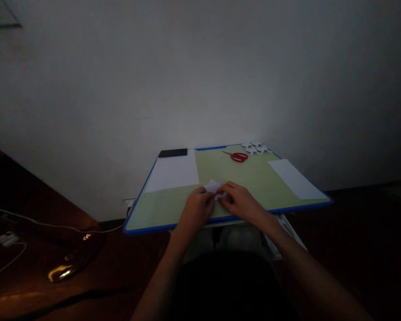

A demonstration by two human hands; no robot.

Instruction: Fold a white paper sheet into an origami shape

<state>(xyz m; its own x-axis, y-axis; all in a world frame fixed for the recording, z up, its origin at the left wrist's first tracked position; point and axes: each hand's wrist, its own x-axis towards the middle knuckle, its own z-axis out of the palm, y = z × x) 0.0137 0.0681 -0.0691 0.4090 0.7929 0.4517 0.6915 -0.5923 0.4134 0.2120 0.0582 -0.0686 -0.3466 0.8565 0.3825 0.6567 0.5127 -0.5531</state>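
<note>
A small piece of white folded paper (212, 185) is held between both hands near the front edge of the table. My left hand (199, 204) closes on its left side, thumb and fingers pinched together. From the right, my right hand (235, 199) pinches the paper with its fingertips. The fingers cover much of the paper's lower part, so its full shape is hidden. Beyond the hands lies a pair of scissors (238, 157) with red handles, blades pointing left. Several white paper shapes with pointed edges (255, 148) rest at the back right corner.
The small table (220, 167) has a pale green top and blue rim, close against a wall. White sheets lie at left (175, 171) and right (296, 179). A dark flat object (173, 153) sits on the left sheet. A white cable (63, 227) runs at lower left.
</note>
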